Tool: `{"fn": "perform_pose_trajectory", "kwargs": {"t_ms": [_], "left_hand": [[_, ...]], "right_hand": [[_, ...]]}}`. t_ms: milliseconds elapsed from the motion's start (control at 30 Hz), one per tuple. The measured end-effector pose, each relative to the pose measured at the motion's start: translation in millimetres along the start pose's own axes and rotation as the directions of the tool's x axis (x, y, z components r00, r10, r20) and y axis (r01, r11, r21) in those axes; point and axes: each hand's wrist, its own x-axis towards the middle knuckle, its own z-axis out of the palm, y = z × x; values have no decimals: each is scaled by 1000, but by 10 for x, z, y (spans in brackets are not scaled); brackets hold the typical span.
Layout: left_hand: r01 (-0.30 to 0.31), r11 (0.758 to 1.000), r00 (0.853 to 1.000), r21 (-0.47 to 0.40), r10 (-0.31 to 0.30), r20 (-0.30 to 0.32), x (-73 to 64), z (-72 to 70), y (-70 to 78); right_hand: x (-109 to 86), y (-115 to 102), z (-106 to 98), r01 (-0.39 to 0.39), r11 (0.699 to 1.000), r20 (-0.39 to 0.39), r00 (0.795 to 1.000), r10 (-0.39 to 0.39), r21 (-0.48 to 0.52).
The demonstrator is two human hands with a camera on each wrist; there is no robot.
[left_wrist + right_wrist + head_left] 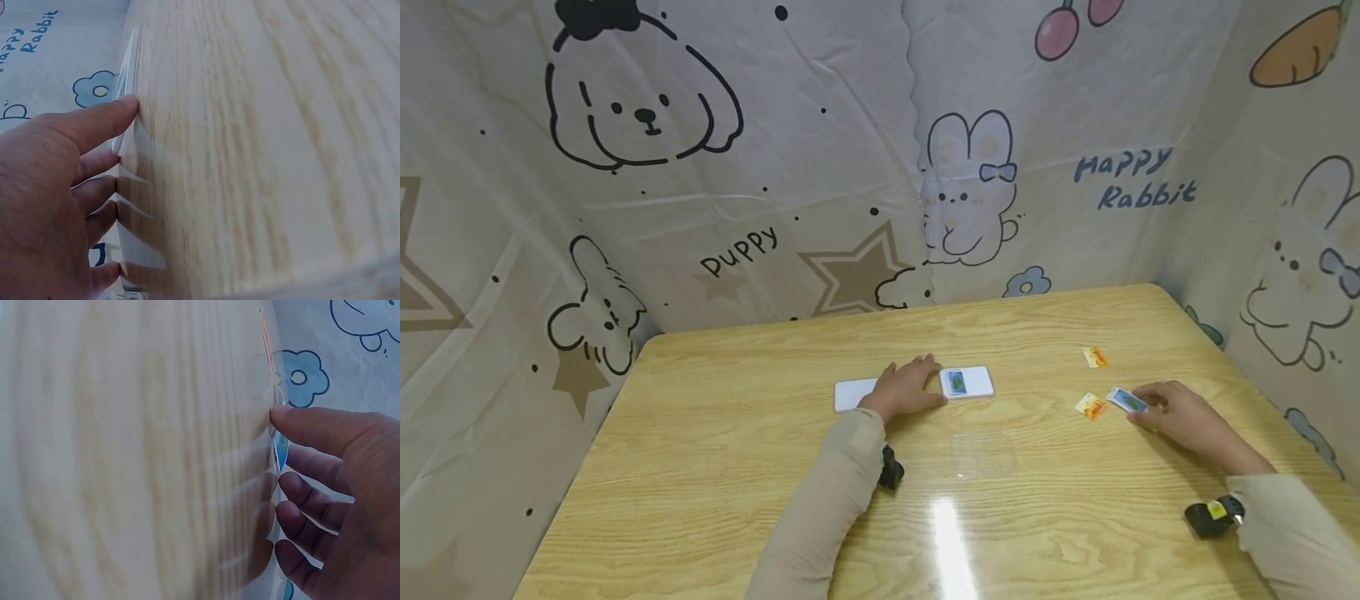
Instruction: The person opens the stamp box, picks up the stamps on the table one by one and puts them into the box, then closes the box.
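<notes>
Near the middle of the table, my left hand (910, 390) holds the left end of a flat white case (979, 381), thumb and index finger at its near and far corners. The other left fingers touch the tabletop in the left wrist view. A small blue-green picture card (956, 382) lies on this case. At the right, my right hand (1183, 418) pinches another blue picture card (1126, 400) between thumb and fingers, low at the tabletop. Its other fingertips (289, 512) are bent beside the card. Two orange-and-yellow cards (1095, 357) (1091, 406) lie just left of it.
A second white flat case (852, 395) lies left of my left hand, partly hidden by it. Nearer on the wooden table (722, 467) is a clear, thin plastic piece (983, 455). Printed curtains (820, 183) stand along the table's back and sides.
</notes>
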Motion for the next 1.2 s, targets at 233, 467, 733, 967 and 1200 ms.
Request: {"fn": "perform_pose_trajectory", "kwargs": {"t_ms": [233,467,733,967,1200], "left_hand": [[1,1000,1000,9,-1,5,4,8,-12],[2,1000,1000,9,-2,6,-7,10,-21],[-2,1000,1000,7,2,3,-7,3,-4],[-7,1000,1000,4,7,6,-27,3,20],[-3,1000,1000,-4,3,5,-28,-15,13]], "right_hand": [[8,-32,7,-13,1000,-2,1000,13,-11],[16,-59,9,-12,999,-14,1000,12,-32],[42,-143,3,-11,1000,-26,1000,11,26],[128,-383,-11,62,997,-47,997,-60,39],[311,-769,22,103,994,-27,994,-101,41]]}}
